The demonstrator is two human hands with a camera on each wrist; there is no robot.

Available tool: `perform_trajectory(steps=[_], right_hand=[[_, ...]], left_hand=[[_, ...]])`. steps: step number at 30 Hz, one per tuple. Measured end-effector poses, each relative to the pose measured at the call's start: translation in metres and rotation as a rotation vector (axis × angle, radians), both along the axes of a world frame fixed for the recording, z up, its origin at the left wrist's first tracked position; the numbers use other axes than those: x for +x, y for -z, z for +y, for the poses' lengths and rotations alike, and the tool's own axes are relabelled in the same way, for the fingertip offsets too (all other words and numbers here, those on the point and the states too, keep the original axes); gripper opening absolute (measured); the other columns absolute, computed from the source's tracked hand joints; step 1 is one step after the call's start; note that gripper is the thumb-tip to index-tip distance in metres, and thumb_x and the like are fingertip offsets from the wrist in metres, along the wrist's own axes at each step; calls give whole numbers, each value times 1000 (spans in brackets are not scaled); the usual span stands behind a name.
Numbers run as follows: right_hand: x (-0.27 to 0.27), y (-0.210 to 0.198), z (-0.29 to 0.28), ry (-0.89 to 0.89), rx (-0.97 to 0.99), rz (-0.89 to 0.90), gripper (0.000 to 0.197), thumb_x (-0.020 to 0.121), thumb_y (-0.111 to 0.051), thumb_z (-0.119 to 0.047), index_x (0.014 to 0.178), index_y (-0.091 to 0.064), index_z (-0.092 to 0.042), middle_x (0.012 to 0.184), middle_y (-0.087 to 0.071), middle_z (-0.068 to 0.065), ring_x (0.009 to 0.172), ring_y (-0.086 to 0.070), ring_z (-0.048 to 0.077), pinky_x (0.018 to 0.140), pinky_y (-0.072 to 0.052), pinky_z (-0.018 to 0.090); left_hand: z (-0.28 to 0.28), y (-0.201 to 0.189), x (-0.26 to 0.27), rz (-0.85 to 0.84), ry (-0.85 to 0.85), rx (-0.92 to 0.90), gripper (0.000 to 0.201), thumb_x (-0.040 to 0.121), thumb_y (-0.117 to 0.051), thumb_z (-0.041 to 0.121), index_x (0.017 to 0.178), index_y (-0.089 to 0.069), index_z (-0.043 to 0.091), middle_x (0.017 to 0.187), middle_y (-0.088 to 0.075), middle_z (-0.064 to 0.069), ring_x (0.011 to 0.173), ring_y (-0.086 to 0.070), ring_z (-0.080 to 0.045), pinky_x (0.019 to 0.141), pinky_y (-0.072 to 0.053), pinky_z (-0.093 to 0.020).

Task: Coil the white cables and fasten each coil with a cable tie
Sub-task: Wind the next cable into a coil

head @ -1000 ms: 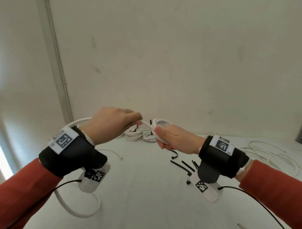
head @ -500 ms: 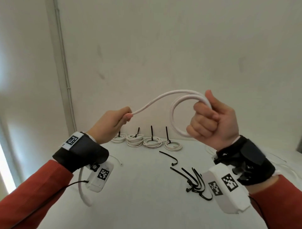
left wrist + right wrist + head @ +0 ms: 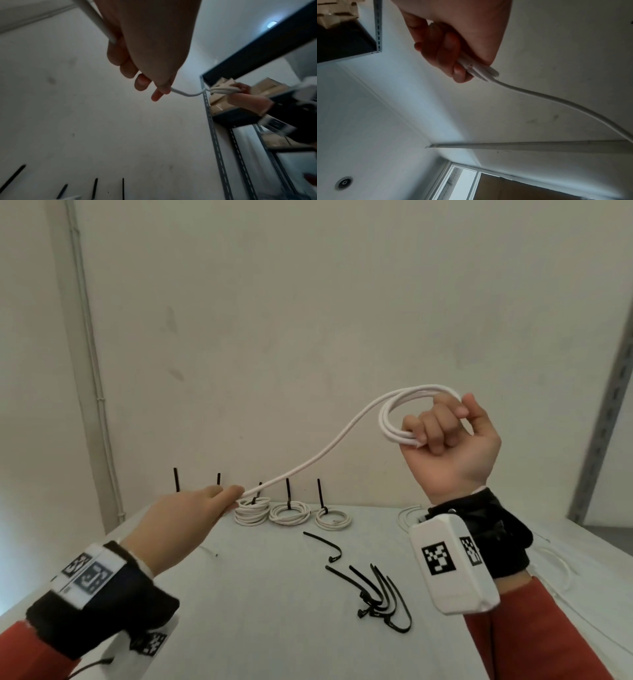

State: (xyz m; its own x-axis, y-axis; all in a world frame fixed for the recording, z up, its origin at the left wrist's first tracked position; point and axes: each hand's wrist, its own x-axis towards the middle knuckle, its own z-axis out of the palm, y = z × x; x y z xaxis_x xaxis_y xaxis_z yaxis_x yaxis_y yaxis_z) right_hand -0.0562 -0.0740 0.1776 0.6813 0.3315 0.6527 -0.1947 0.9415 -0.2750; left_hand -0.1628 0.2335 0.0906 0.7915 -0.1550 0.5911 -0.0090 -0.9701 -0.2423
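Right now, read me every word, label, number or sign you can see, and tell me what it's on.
No readable words or numbers anywhere.
Right wrist box: black-and-white square codes, no letters.
Left wristband label: square codes; anything smaller is too blurred to read.

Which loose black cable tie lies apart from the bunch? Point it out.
The hooked tie nearest the tied coils; the rest overlap in one bunch.

Loose ties (image 3: 376, 599) before fastened coils (image 3: 289, 521)
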Motion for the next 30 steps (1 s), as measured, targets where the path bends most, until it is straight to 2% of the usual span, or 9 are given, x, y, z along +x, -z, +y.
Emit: perform_trajectory(steps=[3, 7, 9, 11, 15, 20, 24, 26, 30], right_hand=[[2, -10, 1, 132, -21, 11, 25, 84, -39, -23, 61, -46, -15, 43, -29, -3, 37, -25, 13, 48, -31, 25], [5, -22, 14, 248, -74, 31, 23, 87, -39, -19, 66, -46, -14, 49, -33, -2, 42, -31, 15, 53, -34, 27], [5, -27, 19, 229, -65, 40, 22, 89, -37, -17, 68, -44, -14, 49, -34, -2, 42, -32, 14, 54, -36, 27], [7, -29, 17, 115, -22, 57, 22, 89, -35, -15, 68, -41, -13, 46, -31, -2, 39, -25, 13, 50, -34, 26], [8, -28, 3, -152, 156, 85, 27, 89, -34, -10, 65, -46, -6, 43, -26, 1, 39, -18, 13, 49, -30, 28], [9, -28, 13, 17, 193, 117, 26, 83, -36, -9, 58, -43, -10, 44, -30, 0, 36, -29, 16, 46, -36, 28], [15, -24, 25, 235, 18, 125, 28, 89, -36, -14, 62, -43, -13, 45, -33, -1, 38, -31, 15, 53, -34, 27], [18, -18, 33, 342, -102, 123, 33, 98, -31, -17, 67, -42, -14, 46, -35, -2, 40, -33, 14, 55, -34, 27], [22, -2, 47, 466, -292, 71, 32, 103, -31, -20, 74, -41, -12, 48, -41, -1, 42, -38, 14, 53, -34, 26]], left_hand=[[-10, -1, -11, 26, -2, 123, 34, 73, -77, 19, 101, -57, 23, 66, -53, 7, 36, -47, -20, 30, -26, -21], [-26, -4, -19, -8, 76, 180, 21, 91, -42, 36, 99, -57, 22, 67, -59, 5, 38, -51, -22, 29, -32, -23], [-32, -2, -18, -4, 107, 232, 16, 80, -68, 28, 93, -61, 22, 64, -61, 6, 37, -52, -21, 32, -24, -20], [-30, 0, -12, 27, 77, 231, 42, 61, -85, 16, 94, -61, 24, 61, -61, 9, 35, -51, -19, 30, -23, -21], [-8, 5, 3, -8, -19, 156, 64, 56, -85, 8, 103, -48, 31, 55, -56, 11, 31, -47, -16, 25, -31, -22], [-28, 4, -3, 52, 130, 209, 51, 59, -88, 21, 100, -61, 30, 62, -63, 16, 37, -54, -11, 30, -26, -18], [-44, 8, -15, 14, 269, 213, 14, 87, -55, 31, 100, -59, 27, 64, -63, 14, 39, -52, -15, 32, -29, -19], [-45, 3, -21, 16, 274, 187, 25, 89, -38, 34, 102, -58, 26, 68, -65, 13, 41, -53, -17, 31, -36, -22], [-47, -13, -33, -25, 276, 196, 25, 89, -36, 34, 104, -53, 25, 72, -67, 8, 40, -55, -21, 32, -32, -21]])
